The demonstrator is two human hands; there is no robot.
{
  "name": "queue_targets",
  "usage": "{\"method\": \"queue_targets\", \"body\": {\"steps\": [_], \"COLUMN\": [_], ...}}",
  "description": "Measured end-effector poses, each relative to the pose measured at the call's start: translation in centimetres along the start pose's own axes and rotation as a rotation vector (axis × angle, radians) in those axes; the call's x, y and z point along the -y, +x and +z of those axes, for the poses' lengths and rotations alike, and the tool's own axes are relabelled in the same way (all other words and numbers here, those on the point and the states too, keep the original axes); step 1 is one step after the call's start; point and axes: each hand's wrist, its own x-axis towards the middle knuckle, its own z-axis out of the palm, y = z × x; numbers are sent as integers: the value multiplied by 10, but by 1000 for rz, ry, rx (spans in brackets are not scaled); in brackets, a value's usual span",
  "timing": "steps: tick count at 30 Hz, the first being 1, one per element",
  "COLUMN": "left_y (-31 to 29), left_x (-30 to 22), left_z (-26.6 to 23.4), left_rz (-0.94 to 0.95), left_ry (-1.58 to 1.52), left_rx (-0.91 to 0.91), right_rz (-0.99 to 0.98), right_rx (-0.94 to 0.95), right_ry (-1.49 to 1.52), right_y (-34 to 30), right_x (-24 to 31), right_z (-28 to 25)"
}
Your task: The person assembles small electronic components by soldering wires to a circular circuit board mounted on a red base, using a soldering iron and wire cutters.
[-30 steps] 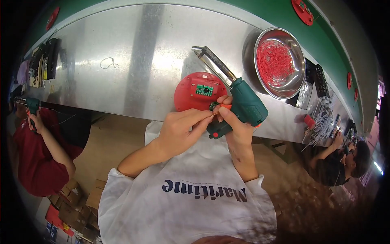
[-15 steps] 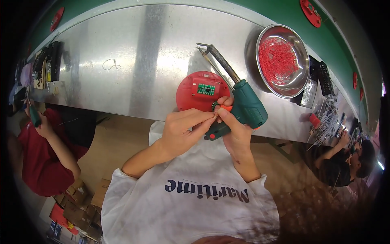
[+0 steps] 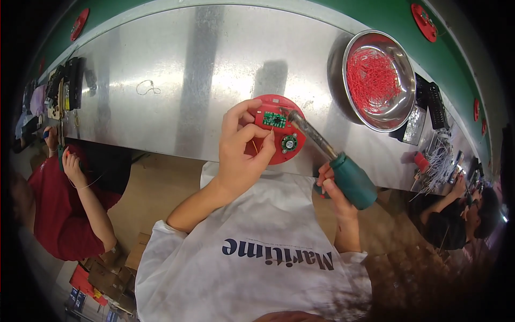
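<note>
A red round plate [image 3: 277,140] lies on the shiny metal table [image 3: 134,53], near the edge in front of the person. On it sit a little green circuit board [image 3: 274,120] and, lower and to the right, a small round speaker [image 3: 289,143]. The left hand [image 3: 238,146] is over the left side of the plate, with its thumb and a finger pinching a thin wire [image 3: 272,130] just beside the board. Its other fingers are bent near the plate's top left edge. The right hand [image 3: 339,194] is wrapped around the handle of a green soldering iron [image 3: 354,181], below and to the right of the plate. The iron's long dark rod points up and left, and its tip is by the board's top right corner. I cannot tell if it touches. To the right, a big shiny bowl [image 3: 406,80] holds a heap of thin red wires [image 3: 372,80]. Farther right lies a messy bunch of white wires [image 3: 437,163]. A small loop of wire [image 3: 148,87] lies off to the left. Past the table, more red plates [image 3: 424,23] rest on a green strip [image 3: 465,75]. Other people work on both sides, one in a red top [image 3: 67,220].
</note>
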Motion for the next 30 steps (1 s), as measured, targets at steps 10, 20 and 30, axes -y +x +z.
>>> {"method": "queue_targets", "body": {"steps": [10, 20, 30], "left_y": [2, 4, 5], "left_x": [-4, -6, -5], "left_z": [1, 1, 1], "left_rz": [-65, -84, -91], "left_ry": [-36, -37, -35], "left_rx": [13, 3, -1], "right_rz": [86, 36, -560], "right_rx": [22, 36, 140], "right_ry": [-249, -323, -719], "right_y": [-6, -5, 16], "right_x": [1, 4, 23], "right_z": [-15, -16, -2]}}
